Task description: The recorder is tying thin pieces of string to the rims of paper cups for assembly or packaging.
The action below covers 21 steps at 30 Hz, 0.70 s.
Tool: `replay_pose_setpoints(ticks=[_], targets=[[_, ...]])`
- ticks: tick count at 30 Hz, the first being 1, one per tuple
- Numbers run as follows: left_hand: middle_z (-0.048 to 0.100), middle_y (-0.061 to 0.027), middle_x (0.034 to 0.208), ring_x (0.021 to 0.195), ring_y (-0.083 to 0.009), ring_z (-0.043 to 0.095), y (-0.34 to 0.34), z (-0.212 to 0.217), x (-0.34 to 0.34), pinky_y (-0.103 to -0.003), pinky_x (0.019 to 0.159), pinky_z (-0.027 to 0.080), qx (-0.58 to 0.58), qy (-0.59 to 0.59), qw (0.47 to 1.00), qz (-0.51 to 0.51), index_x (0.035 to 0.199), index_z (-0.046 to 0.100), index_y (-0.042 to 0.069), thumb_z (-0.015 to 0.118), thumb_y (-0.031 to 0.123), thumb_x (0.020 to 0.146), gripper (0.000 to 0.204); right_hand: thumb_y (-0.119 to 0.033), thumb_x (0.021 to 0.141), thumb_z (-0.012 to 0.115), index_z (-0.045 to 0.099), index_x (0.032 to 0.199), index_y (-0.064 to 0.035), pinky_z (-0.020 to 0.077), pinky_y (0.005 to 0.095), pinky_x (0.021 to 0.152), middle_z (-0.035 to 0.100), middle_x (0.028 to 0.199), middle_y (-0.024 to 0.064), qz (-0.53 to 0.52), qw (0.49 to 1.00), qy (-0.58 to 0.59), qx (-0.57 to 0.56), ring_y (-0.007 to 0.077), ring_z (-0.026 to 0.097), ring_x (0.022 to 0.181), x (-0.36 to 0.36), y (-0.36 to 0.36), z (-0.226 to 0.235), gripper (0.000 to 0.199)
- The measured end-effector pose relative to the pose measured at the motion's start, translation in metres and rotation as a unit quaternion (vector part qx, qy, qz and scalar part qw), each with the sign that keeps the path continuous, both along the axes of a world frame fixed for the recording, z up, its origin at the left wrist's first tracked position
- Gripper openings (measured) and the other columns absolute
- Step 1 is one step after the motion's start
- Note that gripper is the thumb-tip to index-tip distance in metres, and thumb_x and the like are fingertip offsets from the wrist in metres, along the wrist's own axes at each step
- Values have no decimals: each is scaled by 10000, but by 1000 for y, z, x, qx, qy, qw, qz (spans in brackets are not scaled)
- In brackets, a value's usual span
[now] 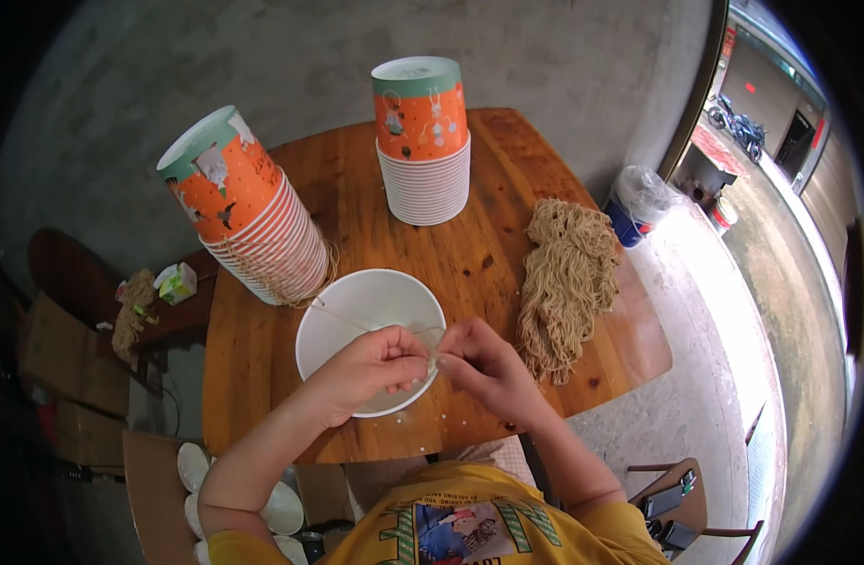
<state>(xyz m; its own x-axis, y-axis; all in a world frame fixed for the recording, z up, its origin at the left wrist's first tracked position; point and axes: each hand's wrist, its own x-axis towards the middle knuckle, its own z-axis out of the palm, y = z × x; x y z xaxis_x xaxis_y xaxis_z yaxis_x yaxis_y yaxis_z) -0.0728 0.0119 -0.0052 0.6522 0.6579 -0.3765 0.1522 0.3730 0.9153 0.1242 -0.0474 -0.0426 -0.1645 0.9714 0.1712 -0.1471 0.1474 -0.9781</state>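
My left hand (368,369) and my right hand (477,363) meet over the near rim of a white paper bowl (357,301) on the wooden table (263,377). Both pinch a thin strand of noodle (343,318) that runs across the bowl toward the left cup stack. A heap of tan raw noodles (568,282) lies on the table to the right of my right hand.
Two stacks of upside-down orange and green paper bowls stand on the table: one leaning at left (244,202), one upright at the back (423,141). White lids (192,466) sit below the table at left. A chair with phones (672,504) is at lower right. A bucket (637,202) stands by the doorway.
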Motion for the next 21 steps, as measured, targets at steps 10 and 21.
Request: replay_pose_setpoints(ticks=[10, 21], targets=[[589, 14, 883, 784, -53, 534, -4, -8, 13, -207, 686, 430, 126, 51, 991, 16, 1007, 595, 27, 614, 147, 911, 155, -17, 862, 606, 535, 961, -39, 475, 283, 688, 569, 876, 72, 72, 950, -249, 174, 165, 574, 749, 15, 26, 45, 125], [557, 40, 807, 658, -28, 458, -3, 4, 11, -178, 582, 370, 47, 24, 998, -18, 1067, 621, 28, 617, 158, 932, 188, -36, 850, 665, 615, 909, -56, 468, 298, 693, 588, 864, 38, 19, 930, -240, 279, 185, 566, 776, 16, 39, 37, 80]])
